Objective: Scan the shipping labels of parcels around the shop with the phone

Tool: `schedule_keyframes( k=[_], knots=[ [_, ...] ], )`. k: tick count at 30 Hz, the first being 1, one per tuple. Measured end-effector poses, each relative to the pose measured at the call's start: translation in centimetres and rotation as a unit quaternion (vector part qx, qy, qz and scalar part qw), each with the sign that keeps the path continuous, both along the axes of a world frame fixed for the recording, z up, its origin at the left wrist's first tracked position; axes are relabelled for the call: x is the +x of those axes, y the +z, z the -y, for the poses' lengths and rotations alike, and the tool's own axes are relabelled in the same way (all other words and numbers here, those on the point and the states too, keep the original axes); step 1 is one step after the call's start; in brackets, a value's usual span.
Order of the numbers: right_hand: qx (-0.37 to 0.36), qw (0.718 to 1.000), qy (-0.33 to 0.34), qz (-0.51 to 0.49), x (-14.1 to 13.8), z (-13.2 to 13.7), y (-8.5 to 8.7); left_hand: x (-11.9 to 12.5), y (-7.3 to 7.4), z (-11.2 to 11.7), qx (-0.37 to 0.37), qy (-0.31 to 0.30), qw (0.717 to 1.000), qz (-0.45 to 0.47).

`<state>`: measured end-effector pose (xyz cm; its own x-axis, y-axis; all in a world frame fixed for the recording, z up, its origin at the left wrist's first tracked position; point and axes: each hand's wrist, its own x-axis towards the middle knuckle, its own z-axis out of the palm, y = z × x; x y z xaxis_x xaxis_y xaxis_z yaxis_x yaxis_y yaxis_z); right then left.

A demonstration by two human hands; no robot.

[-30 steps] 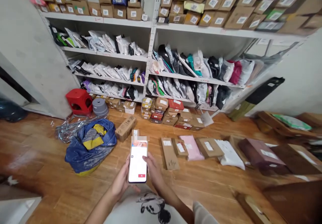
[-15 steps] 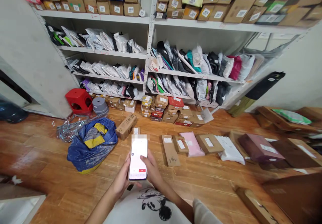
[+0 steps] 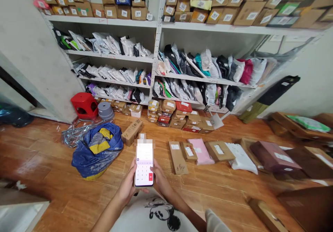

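A smartphone [image 3: 144, 162] is held upright in front of my body, its lit screen showing a number keypad with a red key at the lower right. My left hand [image 3: 129, 183] wraps round the phone's left side and lower back. On the other side, my right hand [image 3: 159, 180] grips the right edge, its thumb at the edge of the screen beside the keypad. The fingers behind the phone are partly hidden. Just beyond its top edge lies a small white-labelled box [image 3: 142, 136] on the floor.
Shelves [image 3: 135, 23] of labelled boxes and bagged parcels line the wall. On the floor lie a blue and yellow sack [image 3: 97, 152], a long carton [image 3: 132, 132], a red stool [image 3: 84, 105], and to the right a row of parcels including a pink one [image 3: 201, 151].
The phone screen has switched to a number keypad. My right thumb has moved from over the screen to its right edge. The view has shifted slightly.
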<state>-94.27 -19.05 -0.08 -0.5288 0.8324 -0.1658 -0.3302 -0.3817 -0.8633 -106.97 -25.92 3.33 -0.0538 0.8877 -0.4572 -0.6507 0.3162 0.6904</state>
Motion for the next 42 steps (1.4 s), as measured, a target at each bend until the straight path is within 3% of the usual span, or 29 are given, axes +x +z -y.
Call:
schedule_keyframes(
  k=[6, 9, 13, 19, 42],
  knots=[
    [-0.042, 0.998, -0.036, -0.038, -0.7, 0.1, 1.3, -0.1, 0.1, 0.0, 0.01, -0.003, 1.0, 0.024],
    [-0.024, 0.998, -0.045, -0.029, -0.8, 0.0, 1.7, -0.3, 0.2, -0.1, 0.017, -0.01, 0.999, 0.037],
    [0.021, 0.999, -0.04, -0.002, -0.3, -0.2, 1.5, -0.4, 0.2, -0.2, 0.015, -0.014, 1.0, 0.022],
    [-0.01, 0.999, -0.032, 0.017, -0.2, -0.1, 1.7, -0.7, 0.5, -0.2, 0.013, -0.017, 1.0, 0.016],
    [0.038, 0.998, -0.026, 0.051, -1.1, 0.3, 1.4, -1.3, 0.6, -0.1, 0.036, -0.026, 0.999, 0.019]
  ],
)
